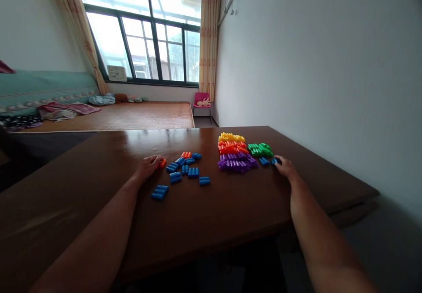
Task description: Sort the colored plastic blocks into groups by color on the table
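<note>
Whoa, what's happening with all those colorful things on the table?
Someone has both hands at little colored pieces on a brown table. Their left hand is at an orange piece; their right hand is at a blue piece near the green pile. A yellow pile, an orange-red pile and a purple pile are grouped beside it. Other blue pieces lie scattered.

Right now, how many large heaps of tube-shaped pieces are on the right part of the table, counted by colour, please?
Yellow heap: 1
Orange heap: 1
Purple heap: 1
Green heap: 1
Total: 4 large heaps; the single pieces within them are too small to count surely.
</note>
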`<action>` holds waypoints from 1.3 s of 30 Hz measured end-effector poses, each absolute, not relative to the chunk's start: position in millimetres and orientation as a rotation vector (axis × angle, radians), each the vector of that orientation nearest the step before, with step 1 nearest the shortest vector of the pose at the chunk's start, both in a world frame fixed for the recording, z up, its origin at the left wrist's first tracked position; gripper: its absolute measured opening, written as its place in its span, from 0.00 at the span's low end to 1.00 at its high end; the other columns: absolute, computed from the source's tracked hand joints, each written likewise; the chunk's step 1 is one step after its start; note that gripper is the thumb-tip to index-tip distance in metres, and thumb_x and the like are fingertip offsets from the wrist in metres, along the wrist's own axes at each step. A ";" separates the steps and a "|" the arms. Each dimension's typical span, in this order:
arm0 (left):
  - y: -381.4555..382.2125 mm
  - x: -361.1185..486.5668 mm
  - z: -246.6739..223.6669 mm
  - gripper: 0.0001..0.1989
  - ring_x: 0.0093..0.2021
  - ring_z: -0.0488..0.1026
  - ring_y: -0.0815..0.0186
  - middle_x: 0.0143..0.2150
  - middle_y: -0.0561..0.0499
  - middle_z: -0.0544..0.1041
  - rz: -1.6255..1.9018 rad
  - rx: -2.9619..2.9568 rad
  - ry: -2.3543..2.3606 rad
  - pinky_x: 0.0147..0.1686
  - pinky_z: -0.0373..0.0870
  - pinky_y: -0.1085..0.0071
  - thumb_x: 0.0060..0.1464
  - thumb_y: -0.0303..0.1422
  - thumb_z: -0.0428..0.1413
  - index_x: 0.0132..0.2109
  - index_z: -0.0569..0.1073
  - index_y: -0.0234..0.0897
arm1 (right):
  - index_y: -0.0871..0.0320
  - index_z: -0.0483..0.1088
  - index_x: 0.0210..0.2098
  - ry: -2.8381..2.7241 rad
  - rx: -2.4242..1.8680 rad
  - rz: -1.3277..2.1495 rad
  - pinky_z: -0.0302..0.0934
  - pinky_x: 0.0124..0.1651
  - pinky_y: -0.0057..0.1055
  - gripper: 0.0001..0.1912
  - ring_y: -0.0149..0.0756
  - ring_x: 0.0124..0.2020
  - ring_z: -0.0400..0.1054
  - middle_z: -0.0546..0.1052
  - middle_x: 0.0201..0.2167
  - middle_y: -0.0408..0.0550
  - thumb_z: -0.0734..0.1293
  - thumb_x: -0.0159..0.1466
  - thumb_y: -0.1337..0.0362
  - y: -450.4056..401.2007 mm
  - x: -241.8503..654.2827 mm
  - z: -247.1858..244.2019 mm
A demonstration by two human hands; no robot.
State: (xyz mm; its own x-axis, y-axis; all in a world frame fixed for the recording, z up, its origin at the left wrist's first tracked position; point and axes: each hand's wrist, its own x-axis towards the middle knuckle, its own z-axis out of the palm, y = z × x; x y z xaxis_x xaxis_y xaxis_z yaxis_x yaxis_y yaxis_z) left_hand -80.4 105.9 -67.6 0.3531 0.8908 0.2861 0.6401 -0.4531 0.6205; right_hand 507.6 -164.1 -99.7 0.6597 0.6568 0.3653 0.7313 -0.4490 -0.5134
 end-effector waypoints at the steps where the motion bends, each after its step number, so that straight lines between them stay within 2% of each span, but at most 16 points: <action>1: 106.5 -81.0 -68.2 0.28 0.41 0.76 0.57 0.39 0.49 0.82 0.839 2.228 1.342 0.38 0.67 0.70 0.55 0.51 0.44 0.42 0.81 0.37 | 0.54 0.74 0.49 -1.107 -2.210 -0.146 0.64 0.57 0.41 0.22 0.43 0.50 0.72 0.79 0.46 0.51 0.65 0.55 0.68 -163.2 507.0 -103.0; 6: 109.7 -82.2 -71.5 0.28 0.41 0.76 0.57 0.40 0.49 0.82 0.819 2.258 1.338 0.38 0.68 0.70 0.56 0.51 0.44 0.44 0.80 0.38 | 0.57 0.71 0.55 -1.275 -2.147 -0.122 0.61 0.59 0.39 0.28 0.42 0.55 0.69 0.76 0.53 0.54 0.61 0.54 0.71 -159.3 498.0 -104.9; 10: 101.8 -78.9 -67.0 0.26 0.40 0.75 0.58 0.40 0.48 0.82 0.808 2.267 1.369 0.39 0.67 0.70 0.57 0.49 0.44 0.41 0.81 0.37 | 0.57 0.70 0.55 -1.316 -2.103 -0.146 0.63 0.57 0.39 0.30 0.42 0.53 0.71 0.77 0.51 0.53 0.60 0.53 0.72 -164.2 499.5 -106.4; 15: 88.5 -72.5 -59.9 0.25 0.38 0.75 0.59 0.38 0.45 0.81 0.797 2.328 1.404 0.36 0.66 0.69 0.58 0.46 0.42 0.38 0.80 0.35 | 0.61 0.71 0.52 -1.109 -1.990 -0.531 0.64 0.53 0.44 0.29 0.46 0.47 0.71 0.78 0.43 0.56 0.57 0.52 0.74 -162.8 487.2 -95.4; 18: 87.3 -70.7 -58.9 0.25 0.37 0.74 0.59 0.38 0.43 0.81 0.777 2.342 1.446 0.35 0.64 0.68 0.59 0.44 0.43 0.37 0.80 0.35 | 0.62 0.70 0.52 -1.180 -1.860 -0.691 0.61 0.54 0.48 0.26 0.48 0.47 0.68 0.77 0.44 0.58 0.56 0.57 0.72 -148.0 433.6 -73.9; 23: 87.5 -72.7 -59.6 0.24 0.34 0.73 0.59 0.35 0.43 0.81 0.811 2.332 1.415 0.33 0.63 0.68 0.57 0.46 0.46 0.37 0.81 0.35 | 0.53 0.70 0.54 -1.923 -1.593 -0.317 0.58 0.60 0.45 0.20 0.46 0.55 0.65 0.74 0.53 0.52 0.58 0.64 0.68 -99.2 286.6 -44.3; 26: 86.9 -75.0 -60.2 0.23 0.32 0.72 0.61 0.34 0.44 0.81 0.835 2.301 1.374 0.32 0.63 0.68 0.56 0.46 0.48 0.37 0.81 0.36 | 0.52 0.70 0.55 -2.092 -1.513 -0.152 0.59 0.60 0.44 0.20 0.45 0.55 0.65 0.74 0.55 0.50 0.60 0.64 0.69 -56.8 227.9 -42.1; 30: 87.0 -76.4 -60.3 0.22 0.32 0.72 0.61 0.34 0.45 0.81 0.849 2.281 1.324 0.31 0.63 0.69 0.56 0.46 0.48 0.37 0.82 0.35 | 0.55 0.70 0.54 -1.997 -1.623 -0.097 0.60 0.59 0.42 0.22 0.43 0.53 0.67 0.75 0.53 0.52 0.64 0.61 0.72 1.4 208.1 -52.3; 33: 87.4 -76.0 -59.6 0.22 0.32 0.73 0.62 0.34 0.45 0.81 0.858 2.261 1.305 0.32 0.63 0.69 0.55 0.45 0.49 0.37 0.82 0.36 | 0.53 0.73 0.49 -1.991 -1.708 0.093 0.64 0.55 0.40 0.20 0.41 0.48 0.71 0.79 0.46 0.49 0.67 0.58 0.72 26.9 207.9 -60.8; 35: 87.6 -75.3 -59.1 0.21 0.32 0.73 0.61 0.34 0.45 0.81 0.849 2.261 1.326 0.32 0.64 0.69 0.55 0.45 0.49 0.36 0.82 0.36 | 0.53 0.74 0.45 -1.980 -1.695 0.194 0.65 0.52 0.38 0.16 0.40 0.45 0.73 0.79 0.42 0.48 0.67 0.57 0.71 30.0 207.3 -61.9; 39: 88.4 -74.1 -59.9 0.21 0.35 0.74 0.59 0.34 0.45 0.81 0.865 2.239 1.347 0.33 0.65 0.69 0.55 0.44 0.48 0.35 0.81 0.36 | 0.57 0.75 0.44 -1.795 -1.530 0.238 0.65 0.52 0.37 0.15 0.37 0.44 0.72 0.77 0.44 0.50 0.65 0.57 0.68 8.8 218.2 -47.8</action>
